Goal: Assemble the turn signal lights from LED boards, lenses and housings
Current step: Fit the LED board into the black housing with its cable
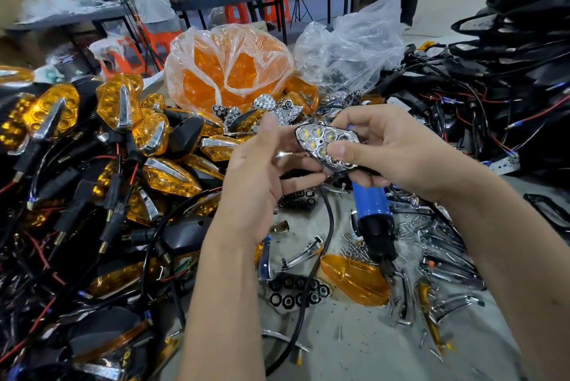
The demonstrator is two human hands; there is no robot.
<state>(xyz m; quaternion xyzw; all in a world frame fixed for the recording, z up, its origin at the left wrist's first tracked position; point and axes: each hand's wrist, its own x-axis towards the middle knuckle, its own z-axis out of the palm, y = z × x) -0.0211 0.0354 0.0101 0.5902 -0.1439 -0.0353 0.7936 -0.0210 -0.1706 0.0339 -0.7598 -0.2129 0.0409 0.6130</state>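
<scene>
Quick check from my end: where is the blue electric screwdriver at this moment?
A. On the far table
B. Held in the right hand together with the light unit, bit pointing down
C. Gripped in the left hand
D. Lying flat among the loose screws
B: the right hand holds both the chrome reflector unit and the blue screwdriver, whose bit hangs downward over the table.

left: finished lights point(92, 164) heaped | right: wiring point(493, 97) | near table point(354, 346): seemingly open

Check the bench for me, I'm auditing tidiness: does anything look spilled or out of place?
Yes. Small screws lie scattered loose over the table by the blue screwdriver, mixed with chrome trim strips. One amber lens lies alone among them.
</scene>
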